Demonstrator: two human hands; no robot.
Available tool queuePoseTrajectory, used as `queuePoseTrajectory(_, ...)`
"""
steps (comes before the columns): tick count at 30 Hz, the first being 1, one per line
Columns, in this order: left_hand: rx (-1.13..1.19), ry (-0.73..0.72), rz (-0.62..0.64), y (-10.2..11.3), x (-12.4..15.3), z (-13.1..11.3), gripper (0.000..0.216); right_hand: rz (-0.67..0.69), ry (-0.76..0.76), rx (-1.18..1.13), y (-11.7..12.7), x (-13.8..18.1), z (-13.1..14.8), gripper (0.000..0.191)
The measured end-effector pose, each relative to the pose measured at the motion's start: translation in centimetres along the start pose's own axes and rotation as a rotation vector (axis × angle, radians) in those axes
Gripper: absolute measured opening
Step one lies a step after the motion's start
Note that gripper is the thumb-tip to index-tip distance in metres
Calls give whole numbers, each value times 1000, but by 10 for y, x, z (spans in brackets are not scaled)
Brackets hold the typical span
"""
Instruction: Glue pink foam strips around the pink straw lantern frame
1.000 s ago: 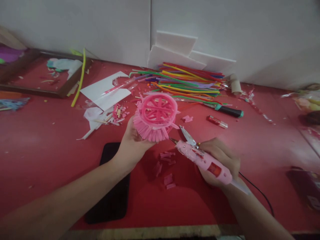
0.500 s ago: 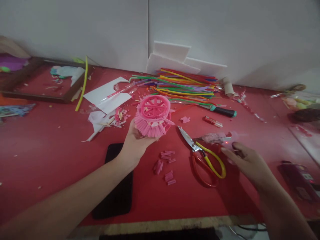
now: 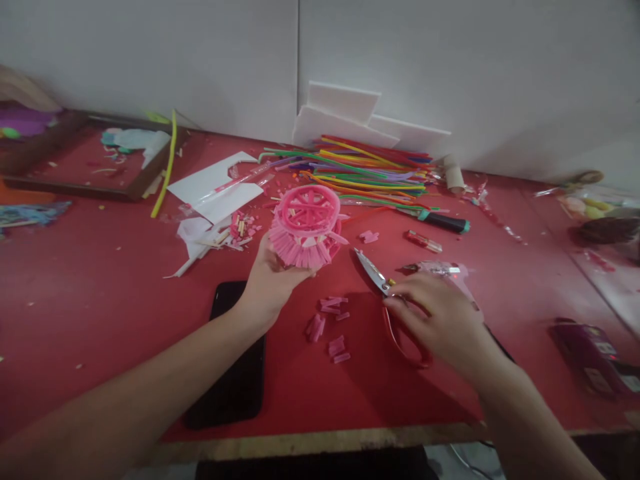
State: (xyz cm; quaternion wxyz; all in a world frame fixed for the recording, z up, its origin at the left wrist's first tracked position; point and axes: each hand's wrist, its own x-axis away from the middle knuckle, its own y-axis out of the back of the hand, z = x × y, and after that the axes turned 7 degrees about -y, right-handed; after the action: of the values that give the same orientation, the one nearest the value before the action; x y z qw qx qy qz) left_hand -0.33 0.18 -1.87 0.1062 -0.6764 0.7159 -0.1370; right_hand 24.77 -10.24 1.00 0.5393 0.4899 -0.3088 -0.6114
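Observation:
My left hand (image 3: 267,290) is closed around a pink craft piece (image 3: 307,210), which has a spoked ring on top and a fringe of short pink strips round its side. My right hand (image 3: 433,317) is over the scissors (image 3: 370,270), thumb and fingers apart, with nothing visible between them. It covers the yellow handle and part of the red one; whether it touches the scissors I cannot tell. Behind it, a pink translucent glue gun (image 3: 443,268) lies on the table. Several short pink pieces (image 3: 336,345) lie between my hands.
A black phone (image 3: 233,380) lies under my left forearm. Colourful pipe cleaners (image 3: 370,163) are heaped at the back, near a black-handled cutter (image 3: 445,221). White paper (image 3: 220,193) and scraps lie left of the craft piece. A dark frame (image 3: 75,187) sits far left.
My right hand has left the glue gun, which now lies on the table, and moved left over the scissors. My left hand holds the pink craft piece in nearly the same place.

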Motion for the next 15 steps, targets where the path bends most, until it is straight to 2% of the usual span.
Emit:
queuePoseTrajectory(1, 4, 1, -3, 0, 0, 0, 62, 126, 75, -77, -8, -4, 16, 6)
queuePoseTrajectory(3, 9, -5, -5, 0, 0, 0, 62, 264, 152, -110, -22, -10, 37, 10)
queuePoseTrajectory(8, 0, -15, -6, -1, 1, -1, 65, 399, 178, -155, -32, -21, 48, 19)
queuePoseTrajectory(12, 9, -20, 0, -3, 3, -2, 65, 320, 188, -298, -18, -26, 51, 16)
queuePoseTrajectory(15, 10, -40, 19, -3, 3, -2, 68, 133, 133, -463, -10, -32, 58, 11)
